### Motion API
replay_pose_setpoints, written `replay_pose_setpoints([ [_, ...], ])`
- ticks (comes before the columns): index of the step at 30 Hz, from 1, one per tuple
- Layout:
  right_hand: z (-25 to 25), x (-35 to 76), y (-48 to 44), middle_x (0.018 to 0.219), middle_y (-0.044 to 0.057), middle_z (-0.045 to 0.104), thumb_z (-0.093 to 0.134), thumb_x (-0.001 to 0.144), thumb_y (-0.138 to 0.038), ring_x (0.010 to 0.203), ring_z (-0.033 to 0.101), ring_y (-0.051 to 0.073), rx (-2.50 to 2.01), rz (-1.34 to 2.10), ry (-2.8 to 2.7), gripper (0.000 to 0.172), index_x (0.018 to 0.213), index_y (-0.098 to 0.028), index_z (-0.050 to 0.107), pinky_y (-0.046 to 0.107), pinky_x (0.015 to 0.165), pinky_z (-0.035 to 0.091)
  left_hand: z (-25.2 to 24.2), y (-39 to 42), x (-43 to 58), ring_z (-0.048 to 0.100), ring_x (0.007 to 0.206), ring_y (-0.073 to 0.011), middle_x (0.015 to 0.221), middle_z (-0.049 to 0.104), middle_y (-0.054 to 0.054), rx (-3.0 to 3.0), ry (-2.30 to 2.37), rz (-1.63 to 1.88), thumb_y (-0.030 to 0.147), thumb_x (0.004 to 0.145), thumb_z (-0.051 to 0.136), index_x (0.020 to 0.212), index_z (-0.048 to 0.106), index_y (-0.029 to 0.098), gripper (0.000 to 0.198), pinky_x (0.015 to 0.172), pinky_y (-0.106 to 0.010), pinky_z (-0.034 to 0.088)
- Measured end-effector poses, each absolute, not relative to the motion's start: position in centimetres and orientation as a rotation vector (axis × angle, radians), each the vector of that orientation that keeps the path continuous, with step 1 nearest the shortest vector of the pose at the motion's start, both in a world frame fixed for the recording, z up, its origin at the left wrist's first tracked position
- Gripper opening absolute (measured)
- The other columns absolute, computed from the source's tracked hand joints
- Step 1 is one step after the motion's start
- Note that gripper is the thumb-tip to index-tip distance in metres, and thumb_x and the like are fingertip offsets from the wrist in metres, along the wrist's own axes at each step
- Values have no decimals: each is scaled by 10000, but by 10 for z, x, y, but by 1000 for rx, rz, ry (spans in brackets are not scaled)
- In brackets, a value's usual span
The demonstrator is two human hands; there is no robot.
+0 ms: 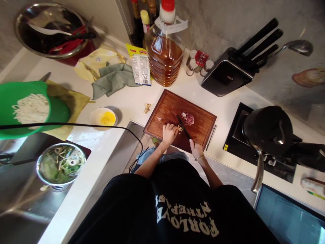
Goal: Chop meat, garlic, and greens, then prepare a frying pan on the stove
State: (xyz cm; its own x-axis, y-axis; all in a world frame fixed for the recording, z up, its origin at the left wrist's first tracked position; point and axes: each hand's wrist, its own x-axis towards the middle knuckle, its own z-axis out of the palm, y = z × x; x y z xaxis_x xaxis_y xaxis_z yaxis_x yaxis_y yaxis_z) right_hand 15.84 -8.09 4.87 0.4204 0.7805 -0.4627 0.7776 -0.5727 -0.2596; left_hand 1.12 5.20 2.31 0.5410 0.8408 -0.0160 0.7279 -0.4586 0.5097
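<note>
A wooden cutting board (198, 115) lies on the white counter in front of me. My left hand (169, 133) rests curled on the board, its fingers pressed on a small pale piece of food (180, 128). My right hand (195, 148) grips the handle of a dark knife (183, 126) whose blade points away from me, right beside my left fingertips. A small heap of chopped purple bits (188, 118) sits just beyond the blade. A pale scrap (159, 119) lies on the board's left side.
A big oil bottle (165, 51), spice jars (199, 64) and a knife block (228, 74) stand behind the board. A black pot (269, 130) sits on the stove at right. Left are an egg bowl (103, 118), a ginger piece (146, 108), a green colander (25, 110) and a greens bowl (61, 166).
</note>
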Motion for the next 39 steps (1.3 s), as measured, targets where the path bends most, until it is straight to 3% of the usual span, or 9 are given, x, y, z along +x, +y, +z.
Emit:
replay_pose_setpoints([
  [7,64,146,-75,892,137,695,215,941,-495,844,649,213,-2659,900,-1484,571,931,-148,668,274,739,425,25,52,-3,478,917,-246,899,609,-70,2246,1468,338,321,912,383,895,604,227,241,807,-396,289],
  [19,76,144,-62,862,169,689,161,913,-571,845,651,232,-2792,1044,-1495,672,968,-127,662,302,744,432,22,48,-4,482,916,-245,886,602,-73,2253,1457,332,306,917,365,890,591,223,242,811,-400,294],
  [27,50,146,-72,915,148,690,240,925,-528,853,650,227,-2728,952,-1499,562,1030,-157,649,280,735,423,14,44,-2,504,933,-242,956,572,-89,2194,1430,257,296,871,466,1020,556,200,198,845,-380,346],
  [30,46,153,-76,884,147,690,195,928,-522,842,647,225,-2643,897,-1474,601,933,-148,664,285,741,422,12,42,10,522,891,-213,974,563,-78,2120,1391,292,207,867,449,1031,543,194,189,818,-340,383],
  [34,56,158,-75,620,95,640,134,897,-583,618,620,179,-2493,1006,-1253,666,645,-179,601,261,604,425,17,43,25,538,873,-180,989,569,-60,2050,1257,335,122,853,424,1005,541,202,207,804,-306,402],
  [39,67,155,-71,357,-49,349,150,811,-723,290,361,98,-2205,1421,-693,602,554,-232,384,223,330,285,34,47,23,522,915,-203,964,565,-75,2083,1347,434,274,899,410,996,555,202,189,830,-339,374],
])
